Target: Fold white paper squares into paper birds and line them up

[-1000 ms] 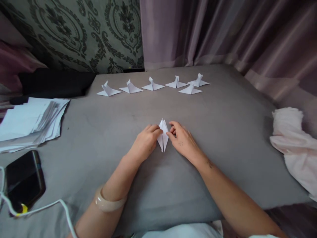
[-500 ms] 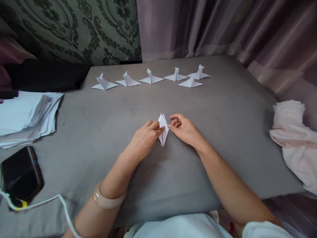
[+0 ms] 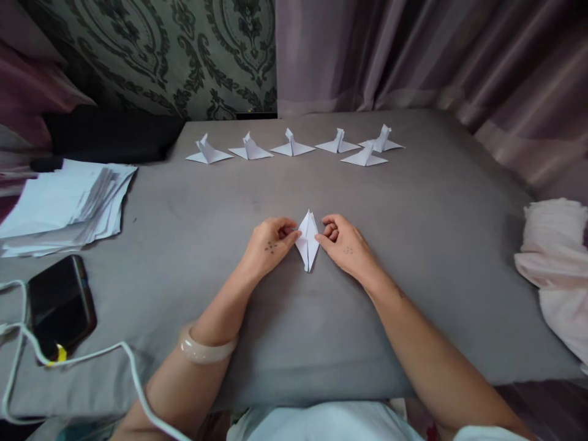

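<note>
A white folded paper diamond [image 3: 308, 242] lies on the grey cloth in front of me, its long points facing away and toward me, with a seam down its lower half. My left hand [image 3: 272, 246] pinches its left corner between thumb and curled fingers. At the right corner, my right hand [image 3: 344, 245] does the same, thumb on the paper's edge and fingers curled. Across the far side stand several folded paper figures, among them one at the left end [image 3: 209, 150] and one set slightly nearer [image 3: 365, 156] on the right.
On the left is a stack of white paper [image 3: 64, 208] beside black fabric [image 3: 114, 135]. Closer in lies a dark phone [image 3: 62, 303] with a white cable [image 3: 92, 354] running past my left arm. Pale pink cloth [image 3: 558, 257] is bunched at the right edge.
My left hand has drawn back from across the paper's middle to its left corner. My right thumb now touches the right corner. The whole view has shifted slightly.
</note>
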A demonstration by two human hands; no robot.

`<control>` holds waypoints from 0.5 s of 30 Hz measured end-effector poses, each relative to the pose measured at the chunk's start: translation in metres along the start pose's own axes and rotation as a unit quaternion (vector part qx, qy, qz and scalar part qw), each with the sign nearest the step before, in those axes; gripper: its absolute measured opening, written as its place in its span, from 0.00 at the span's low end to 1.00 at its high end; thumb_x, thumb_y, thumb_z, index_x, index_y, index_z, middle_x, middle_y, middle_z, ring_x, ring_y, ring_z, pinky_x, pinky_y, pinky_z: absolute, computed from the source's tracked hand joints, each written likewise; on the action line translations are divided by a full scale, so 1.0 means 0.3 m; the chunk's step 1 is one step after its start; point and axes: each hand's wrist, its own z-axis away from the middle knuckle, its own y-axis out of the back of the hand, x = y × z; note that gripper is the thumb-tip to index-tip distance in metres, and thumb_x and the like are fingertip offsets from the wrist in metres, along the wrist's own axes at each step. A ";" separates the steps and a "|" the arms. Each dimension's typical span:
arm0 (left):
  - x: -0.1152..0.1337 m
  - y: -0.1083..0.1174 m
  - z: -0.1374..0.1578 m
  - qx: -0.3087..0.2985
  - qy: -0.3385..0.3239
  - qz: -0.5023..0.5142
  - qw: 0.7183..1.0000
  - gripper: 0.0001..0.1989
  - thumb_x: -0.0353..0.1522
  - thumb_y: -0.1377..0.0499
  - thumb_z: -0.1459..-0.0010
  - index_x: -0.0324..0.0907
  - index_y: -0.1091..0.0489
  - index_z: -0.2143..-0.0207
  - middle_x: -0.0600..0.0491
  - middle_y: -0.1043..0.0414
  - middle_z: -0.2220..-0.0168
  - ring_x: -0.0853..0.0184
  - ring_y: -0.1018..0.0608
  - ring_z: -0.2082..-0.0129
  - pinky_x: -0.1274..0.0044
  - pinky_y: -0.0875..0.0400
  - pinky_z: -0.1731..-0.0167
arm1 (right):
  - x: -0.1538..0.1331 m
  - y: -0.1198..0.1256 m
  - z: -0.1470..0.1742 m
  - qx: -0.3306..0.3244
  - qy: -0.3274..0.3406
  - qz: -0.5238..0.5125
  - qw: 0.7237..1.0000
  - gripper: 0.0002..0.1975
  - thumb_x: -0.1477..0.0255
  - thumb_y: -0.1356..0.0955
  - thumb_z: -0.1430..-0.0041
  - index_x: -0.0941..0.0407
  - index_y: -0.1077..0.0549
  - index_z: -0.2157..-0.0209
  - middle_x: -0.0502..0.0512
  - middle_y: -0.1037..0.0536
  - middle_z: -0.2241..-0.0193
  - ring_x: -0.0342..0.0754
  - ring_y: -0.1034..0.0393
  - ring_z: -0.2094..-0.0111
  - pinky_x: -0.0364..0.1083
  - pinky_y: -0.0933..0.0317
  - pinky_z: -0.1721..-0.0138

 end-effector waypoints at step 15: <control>0.045 -0.034 0.046 -0.079 -0.163 -0.231 0.956 0.12 0.26 0.53 0.35 0.40 0.29 0.59 0.48 0.28 0.61 0.64 0.26 0.61 0.75 0.31 0.62 | -0.009 0.046 0.026 -0.048 0.042 0.046 0.997 0.05 0.72 0.34 0.46 0.53 0.28 0.66 0.51 0.27 0.65 0.44 0.33 0.66 0.45 0.39 0.62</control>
